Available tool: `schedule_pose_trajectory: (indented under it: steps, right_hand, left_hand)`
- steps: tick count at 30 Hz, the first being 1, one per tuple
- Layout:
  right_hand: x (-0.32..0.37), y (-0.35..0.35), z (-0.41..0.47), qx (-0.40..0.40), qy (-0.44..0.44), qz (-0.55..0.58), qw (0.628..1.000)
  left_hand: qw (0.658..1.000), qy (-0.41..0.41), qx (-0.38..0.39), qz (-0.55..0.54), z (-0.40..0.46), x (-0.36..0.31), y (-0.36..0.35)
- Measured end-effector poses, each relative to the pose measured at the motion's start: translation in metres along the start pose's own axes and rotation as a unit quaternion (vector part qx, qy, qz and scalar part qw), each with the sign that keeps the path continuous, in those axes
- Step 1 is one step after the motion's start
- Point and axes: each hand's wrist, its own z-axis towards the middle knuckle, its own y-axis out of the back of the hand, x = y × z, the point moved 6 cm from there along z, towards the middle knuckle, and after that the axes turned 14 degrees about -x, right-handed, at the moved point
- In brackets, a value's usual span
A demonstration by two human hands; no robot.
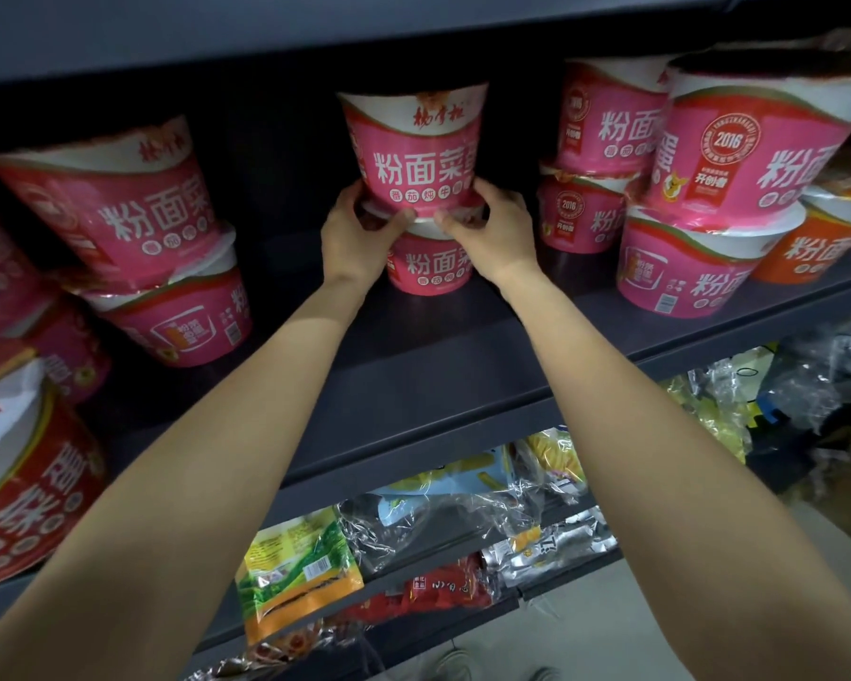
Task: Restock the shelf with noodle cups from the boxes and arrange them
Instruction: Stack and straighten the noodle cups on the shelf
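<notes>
Noodle cups in pink fill the dark shelf (463,346) across the upper half of the frame. At centre, an upper pink cup (416,149) sits on top of a lower pink cup (431,265), which stands on the shelf board. The left hand (357,238) grips the upper cup's base from the left, fingers curled round its bottom edge; the right hand (495,233) grips the same base from the right, thumb in front. Both bare forearms reach up from the lower corners of the frame.

At left, a two-high stack of pink cups (148,238) leans toward the left, and a red cup (25,484) fills the lower left edge. At right stand two more pink stacks (595,159), the nearer one (728,199) larger in the frame, with an orange cup (816,248) at the far right. Below the shelf, the lower centre and right hold snack bags: a green and yellow packet (298,567), clear wrappers (438,523) and a red packet (438,589).
</notes>
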Motion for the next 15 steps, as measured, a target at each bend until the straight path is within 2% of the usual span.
schedule_pose_trajectory:
  steps: [11, 15]
  right_hand:
    - [0.007, -0.006, -0.008, 0.048, 0.003, -0.01, 0.999]
    - [0.008, -0.011, -0.008, 0.049, -0.008, 0.016, 0.999]
  left_hand:
    - [0.996, -0.046, -0.069, 0.034, -0.015, -0.006, 0.011]
    - [0.996, -0.012, -0.078, 0.03, -0.012, -0.006, 0.011]
